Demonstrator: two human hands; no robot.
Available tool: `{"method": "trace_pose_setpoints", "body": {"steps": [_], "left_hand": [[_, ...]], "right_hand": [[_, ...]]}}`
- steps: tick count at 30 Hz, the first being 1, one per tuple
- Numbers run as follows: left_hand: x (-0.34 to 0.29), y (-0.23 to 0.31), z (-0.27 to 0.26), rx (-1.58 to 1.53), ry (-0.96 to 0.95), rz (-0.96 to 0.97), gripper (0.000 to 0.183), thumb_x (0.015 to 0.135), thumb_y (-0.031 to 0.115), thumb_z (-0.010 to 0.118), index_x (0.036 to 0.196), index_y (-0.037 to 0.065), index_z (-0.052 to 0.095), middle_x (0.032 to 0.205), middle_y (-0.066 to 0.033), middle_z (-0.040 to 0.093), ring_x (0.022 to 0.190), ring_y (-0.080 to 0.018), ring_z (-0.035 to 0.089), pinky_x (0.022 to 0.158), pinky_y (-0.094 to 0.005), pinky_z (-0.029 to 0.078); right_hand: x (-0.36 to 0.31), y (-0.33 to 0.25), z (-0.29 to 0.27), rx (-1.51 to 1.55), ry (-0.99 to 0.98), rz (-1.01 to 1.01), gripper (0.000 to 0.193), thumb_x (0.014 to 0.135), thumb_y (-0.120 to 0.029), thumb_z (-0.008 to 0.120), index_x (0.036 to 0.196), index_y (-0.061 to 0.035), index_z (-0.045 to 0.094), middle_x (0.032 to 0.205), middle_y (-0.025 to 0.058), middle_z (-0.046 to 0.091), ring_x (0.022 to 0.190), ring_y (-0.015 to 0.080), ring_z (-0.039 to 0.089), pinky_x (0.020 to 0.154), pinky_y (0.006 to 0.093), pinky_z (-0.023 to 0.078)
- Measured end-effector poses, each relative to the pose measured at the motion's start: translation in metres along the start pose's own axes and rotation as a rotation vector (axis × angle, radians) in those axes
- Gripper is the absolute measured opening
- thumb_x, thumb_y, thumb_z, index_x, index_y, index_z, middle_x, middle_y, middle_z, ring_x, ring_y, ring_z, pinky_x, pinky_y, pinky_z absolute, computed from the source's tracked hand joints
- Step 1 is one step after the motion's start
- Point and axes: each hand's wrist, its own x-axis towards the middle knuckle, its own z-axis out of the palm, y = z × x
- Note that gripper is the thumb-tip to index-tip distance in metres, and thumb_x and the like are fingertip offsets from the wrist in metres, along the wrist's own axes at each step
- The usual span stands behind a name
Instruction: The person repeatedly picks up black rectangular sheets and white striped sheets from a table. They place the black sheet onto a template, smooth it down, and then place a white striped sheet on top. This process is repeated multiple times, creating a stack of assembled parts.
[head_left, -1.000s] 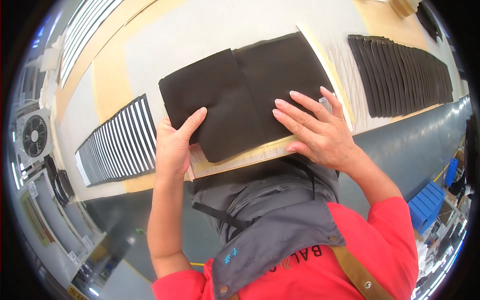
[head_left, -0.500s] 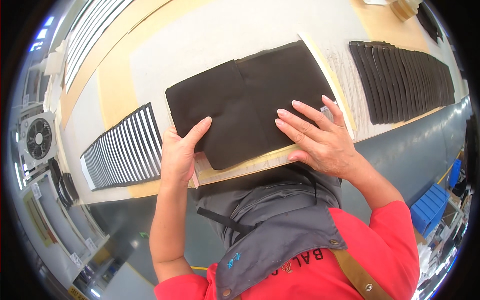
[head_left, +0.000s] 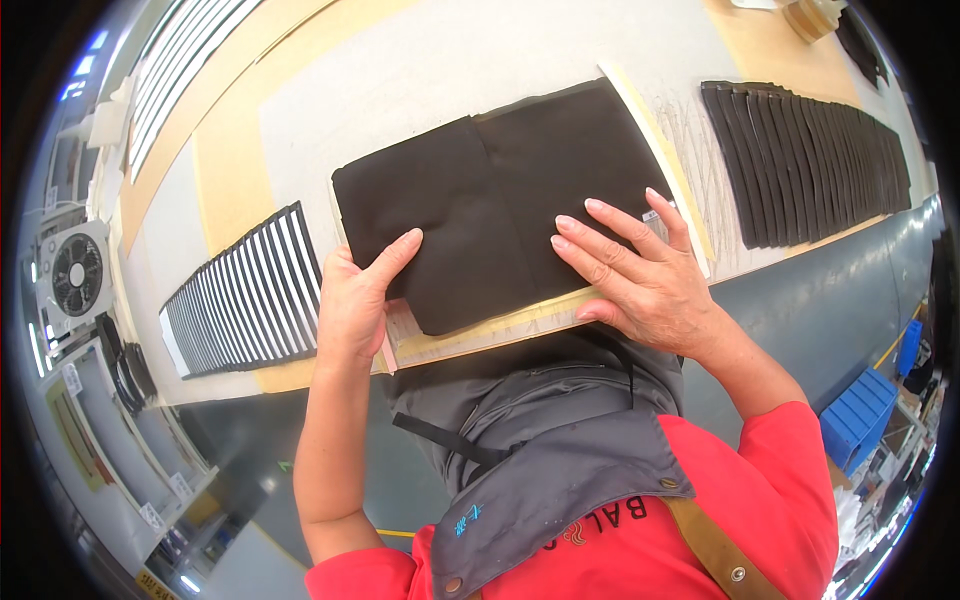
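Note:
A black, smooth, flexible panel (head_left: 440,220) lies in front of me on a pale board with yellowish edges (head_left: 690,200). A vertical seam or overlap line runs down its middle; I cannot tell whether it is one piece or two. My left hand (head_left: 360,295) pinches the panel's left edge, thumb on top and the other fingers hidden beneath. My right hand (head_left: 635,270) rests flat on the panel's right part, fingers spread, thumb near the front edge. A small pale label (head_left: 652,216) shows beside its fingertips.
Black strips with white stripes between them (head_left: 245,300) lie fanned at the left. Overlapping black pieces (head_left: 805,165) lie in a row at the right. At the far right stands a tape roll (head_left: 812,18). A fan (head_left: 78,275) and a blue crate (head_left: 860,420) are beyond the table.
My left hand and the panel's near left corner have shifted very slightly away from me. My right hand stays almost where it was, flat on the panel.

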Motion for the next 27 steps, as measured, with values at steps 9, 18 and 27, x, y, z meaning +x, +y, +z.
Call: {"method": "trace_pose_setpoints", "body": {"steps": [9, 18, 27], "left_hand": [[-0.0005, 0.0028, 0.0026, 0.011, 0.013, -0.001, 0.028, 0.096, 0.016, 0.080, 0.117, 0.000, 0.073, 0.105, -0.0090, 0.078, 0.087, -0.0160, 0.075, 0.067, -0.0331, 0.064], [0.0003, 0.0027, -0.0001, 0.029, 0.020, -0.017, 0.028, 0.096, 0.016, 0.080, 0.118, 0.000, 0.073, 0.105, -0.0097, 0.078, 0.088, -0.0166, 0.076, 0.069, -0.0336, 0.064], [0.0014, 0.0048, -0.0040, 0.043, -0.011, -0.030, 0.031, 0.096, 0.015, 0.080, 0.120, -0.002, 0.072, 0.108, -0.0116, 0.078, 0.092, -0.0175, 0.076, 0.073, -0.0343, 0.066]], "right_hand": [[-0.0002, 0.0003, 0.0004, 0.003, -0.009, -0.001, 0.062, 0.099, -0.055, 0.056, 0.146, -0.0154, 0.065, 0.153, -0.0025, 0.061, 0.148, 0.0217, 0.048, 0.129, 0.0551, 0.018], [0.0005, -0.0008, -0.0008, 0.051, -0.005, 0.016, 0.066, 0.091, -0.048, 0.071, 0.148, -0.0167, 0.064, 0.156, -0.0048, 0.058, 0.147, 0.0209, 0.048, 0.128, 0.0560, 0.020], [0.0016, -0.0015, 0.0001, 0.048, 0.005, 0.013, 0.067, 0.089, -0.048, 0.073, 0.147, -0.0165, 0.064, 0.155, -0.0047, 0.059, 0.147, 0.0212, 0.048, 0.128, 0.0567, 0.020]]}}
